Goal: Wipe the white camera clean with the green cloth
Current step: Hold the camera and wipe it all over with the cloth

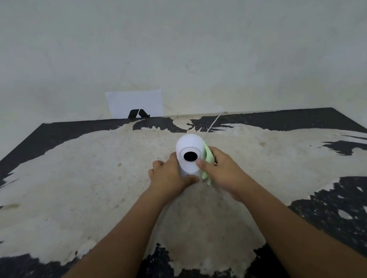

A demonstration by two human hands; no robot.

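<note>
The white camera (188, 145) is a rounded cylinder with a black round lens facing me, standing upright on the worn table (94, 189). My left hand (170, 176) grips its lower left side and base. My right hand (219, 169) presses the light green cloth (209, 156) against the camera's right side, thumb on the front near the lens. Most of the cloth is hidden between my palm and the camera; a strip hangs below by the base.
A thin white cable (215, 121) runs from behind the camera to the table's back edge. A white sheet with a black mark (134, 103) leans on the wall behind. The table's black coating is peeled.
</note>
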